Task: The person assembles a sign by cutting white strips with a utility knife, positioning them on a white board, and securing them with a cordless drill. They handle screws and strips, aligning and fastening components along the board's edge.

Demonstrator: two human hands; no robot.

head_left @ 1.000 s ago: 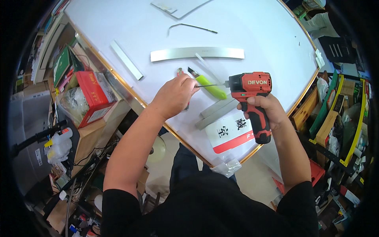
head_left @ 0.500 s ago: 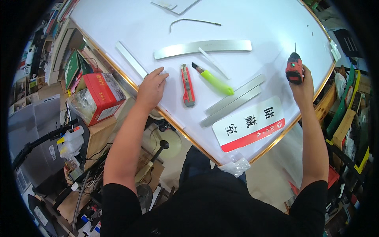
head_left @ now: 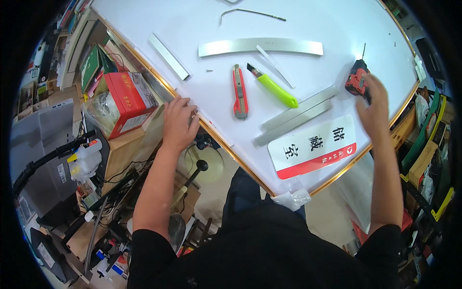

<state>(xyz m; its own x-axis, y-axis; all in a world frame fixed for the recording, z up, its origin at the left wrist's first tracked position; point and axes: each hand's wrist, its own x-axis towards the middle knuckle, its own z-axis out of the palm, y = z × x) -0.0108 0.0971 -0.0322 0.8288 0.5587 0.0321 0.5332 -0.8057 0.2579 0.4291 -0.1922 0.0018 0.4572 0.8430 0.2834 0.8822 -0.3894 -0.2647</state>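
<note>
My left hand (head_left: 180, 124) is at the table's left edge, its fingers drawn together. A small shiny metal piece (head_left: 195, 112) shows at its fingertips, too small to name surely. Beyond it lie a short silver metal strip (head_left: 168, 57) and a small screw (head_left: 209, 71). My right hand (head_left: 374, 106) is loosened beside a red and black power drill (head_left: 356, 78), which lies on the white table with its bit pointing away. Its fingers are spread, partly blurred, and overlap the drill's handle end. A white and red sign plate (head_left: 308, 156) lies nearer me.
A red utility knife (head_left: 239, 91) and a green-handled knife (head_left: 274, 89) with its blade out lie mid-table. Around them are a long silver bar (head_left: 260, 47), a thin white strip (head_left: 275, 66), two silver strips (head_left: 296, 115) and a bent rod (head_left: 252, 11). A red box (head_left: 130, 98) stands left.
My left hand has drawn back from the metal strip to the table edge. My right hand has let go of the drill, which now rests on the table. The view has shifted slightly.
</note>
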